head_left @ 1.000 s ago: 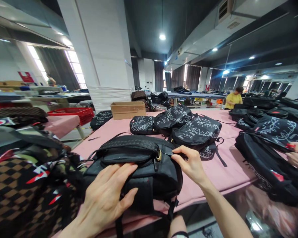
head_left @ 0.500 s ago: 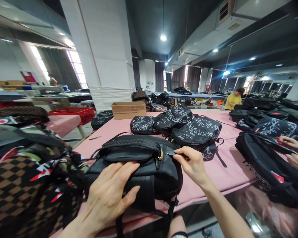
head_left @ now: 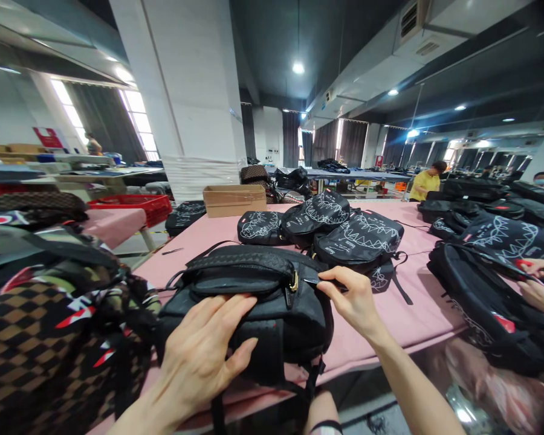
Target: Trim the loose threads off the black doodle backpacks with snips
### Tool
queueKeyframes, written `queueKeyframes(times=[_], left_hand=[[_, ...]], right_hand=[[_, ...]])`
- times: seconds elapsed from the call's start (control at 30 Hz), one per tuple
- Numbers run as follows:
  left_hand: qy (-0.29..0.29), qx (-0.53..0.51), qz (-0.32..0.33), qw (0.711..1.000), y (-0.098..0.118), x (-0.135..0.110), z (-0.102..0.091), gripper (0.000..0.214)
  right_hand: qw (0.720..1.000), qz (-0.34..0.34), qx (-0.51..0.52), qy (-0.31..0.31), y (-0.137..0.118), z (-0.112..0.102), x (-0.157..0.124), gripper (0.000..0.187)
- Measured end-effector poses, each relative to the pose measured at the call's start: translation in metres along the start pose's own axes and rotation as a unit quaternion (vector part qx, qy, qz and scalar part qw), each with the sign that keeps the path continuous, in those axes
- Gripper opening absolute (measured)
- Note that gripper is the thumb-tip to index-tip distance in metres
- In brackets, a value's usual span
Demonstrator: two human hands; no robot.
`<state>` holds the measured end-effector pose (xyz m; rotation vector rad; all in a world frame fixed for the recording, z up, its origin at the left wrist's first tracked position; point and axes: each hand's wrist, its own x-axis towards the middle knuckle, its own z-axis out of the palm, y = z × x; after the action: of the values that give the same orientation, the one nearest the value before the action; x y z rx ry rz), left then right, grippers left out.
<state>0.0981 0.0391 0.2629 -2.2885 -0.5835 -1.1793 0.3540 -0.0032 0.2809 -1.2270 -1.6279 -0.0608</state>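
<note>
one backpack [head_left: 276, 314] lies against spread left grip [head_left: 204, 344]; right grip [head_left: 353, 296] pinches something thin [head_left: 311, 280].

A black backpack [head_left: 301, 323] lies across the near edge of a pink-covered bench [head_left: 417, 314], its body full and rounded. A woven-textured band [head_left: 236, 263] runs along its upper side, ending at a gold-toned fitting [head_left: 294, 280], with a dark tab hanging just below. A flat panel [head_left: 269, 356] drops down the near side, and straps [head_left: 217, 415] trail beneath. Just right of the fitting sits a thin grey sliver [head_left: 310, 281], too small to identify.
</note>
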Motion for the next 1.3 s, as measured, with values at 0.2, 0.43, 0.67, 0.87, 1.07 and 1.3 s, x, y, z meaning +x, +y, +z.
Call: queueKeyframes(times=[0.2,0.43,0.67,0.87,1.07,1.3], left_hand=[[0.006,-0.006,-0.004,1.0,-0.001,0.0,0.001,0.035],[0.008,-0.004,0.004,1.0,0.0,-0.001,0.002,0.035],[0.018,0.0,0.009,1.0,0.002,0.008,-0.003,0.033],[0.03,0.029,0.016,0.999,0.007,0.006,-0.003,0.039],[-0.028,0.047,-0.026,0.998,0.013,0.023,-0.002,0.047],[0.073,-0.027,0.044,0.996,0.001,0.011,-0.005,0.035]], right_hand=[[0.999,0.035,0.03,-0.002,0.004,-0.002,-0.001,0.012],[0.999,0.026,0.03,-0.01,0.002,0.001,-0.002,0.012],[0.996,0.075,0.056,-0.012,0.002,0.001,-0.001,0.014],[0.995,0.069,0.075,-0.004,0.005,0.0,0.013,0.017],[0.985,0.018,0.157,-0.073,-0.033,0.025,0.071,0.027],[0.977,0.048,0.141,-0.153,-0.057,0.042,0.087,0.028]])
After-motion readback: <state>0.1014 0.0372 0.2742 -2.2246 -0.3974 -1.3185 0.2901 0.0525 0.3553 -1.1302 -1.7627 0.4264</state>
